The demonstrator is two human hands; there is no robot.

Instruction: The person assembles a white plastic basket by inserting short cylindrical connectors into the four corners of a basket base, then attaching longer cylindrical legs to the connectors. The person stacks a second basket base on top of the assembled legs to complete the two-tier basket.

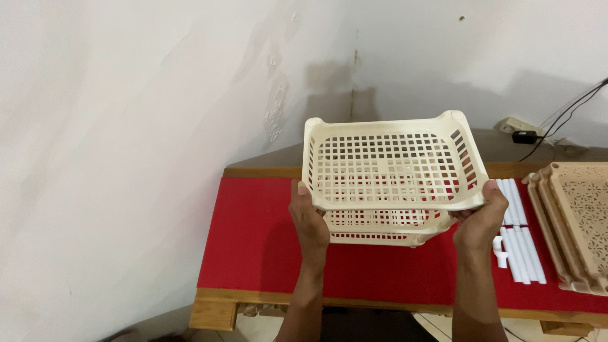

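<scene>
1. While both hands were raised over the red mat [266, 240], they held a cream plastic basket [389, 166] between them, above the middle of the table [215, 310].
2. The left hand [309, 221] gripped the basket's near-left corner, at about 8 o'clock on its rim, fingers curled underneath and thumb pressed up against the side wall.
3. The right hand [481, 220] clasped the near-right corner, at about 4 o'clock, thumb on top of the rim and fingers wrapped below.
4. The basket was tipped so that its slotted grid floor faced the camera, with the far rim higher, toward 12 o'clock, and the near rim lower, toward 6 o'clock.
5. Its long axis ran from 9 o'clock to 3 o'clock, roughly level and parallel with the table's front edge.
6. A second basket [380, 231] of the same cream colour sat just beneath the held one, resting on the mat; whether the two touched could not be told.
7. At 3 o'clock from the right hand lay a bundle of white tubes [520, 244], their lengths pointing from 12 to 6 o'clock.
8. Further toward 3 o'clock, a stack of tan trays [576, 221] with patterned cut-outs lay at the mat's right end.
9. At 1 o'clock, a power strip [516, 126] and black cables [570, 117] rested by the wall [126, 126].
</scene>
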